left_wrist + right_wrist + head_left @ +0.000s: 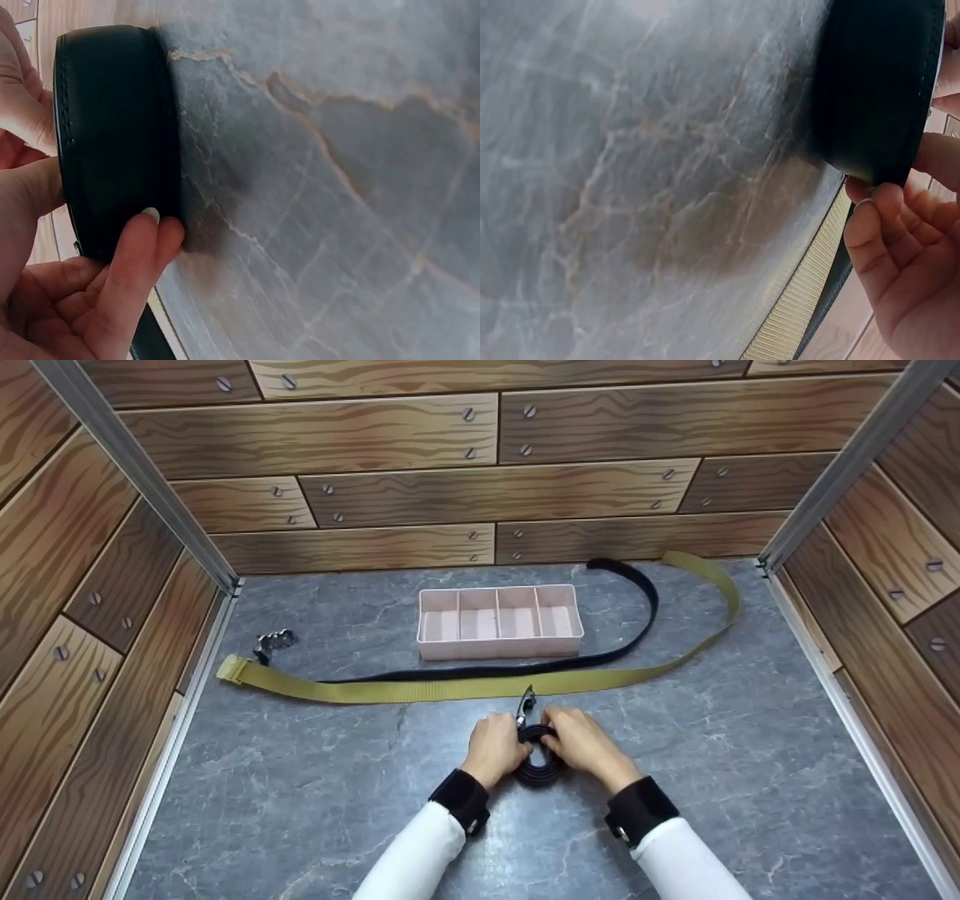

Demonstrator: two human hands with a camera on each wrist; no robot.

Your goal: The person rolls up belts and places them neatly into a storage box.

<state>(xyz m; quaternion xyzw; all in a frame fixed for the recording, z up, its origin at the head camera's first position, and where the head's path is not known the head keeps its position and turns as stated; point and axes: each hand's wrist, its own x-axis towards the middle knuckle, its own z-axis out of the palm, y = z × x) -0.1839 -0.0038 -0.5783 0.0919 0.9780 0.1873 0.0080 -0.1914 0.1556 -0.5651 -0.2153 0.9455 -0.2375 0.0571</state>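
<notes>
A black leather belt (538, 775) is wound into a coil on edge over the grey surface, its metal buckle (523, 706) sticking out at the far side. My left hand (494, 748) holds the coil's left side, the thumb at the inside and fingers around the outer wrap. From the right, my right hand (585, 741) pinches the same coil, thumb inside its opening. In the left wrist view the stitched belt (116, 142) stands between the fingers. The right wrist view shows fingertips (866, 225) at the lower edge of the coil.
Beyond the hands, a yellow webbing belt (450, 690) stretches across the surface and curves up at the right. Another black belt (637, 641) lies behind it, a silver buckle (276, 640) at left. A pink four-section tray (499, 649) stands near the back. Wood-patterned walls (397, 435) enclose the surface.
</notes>
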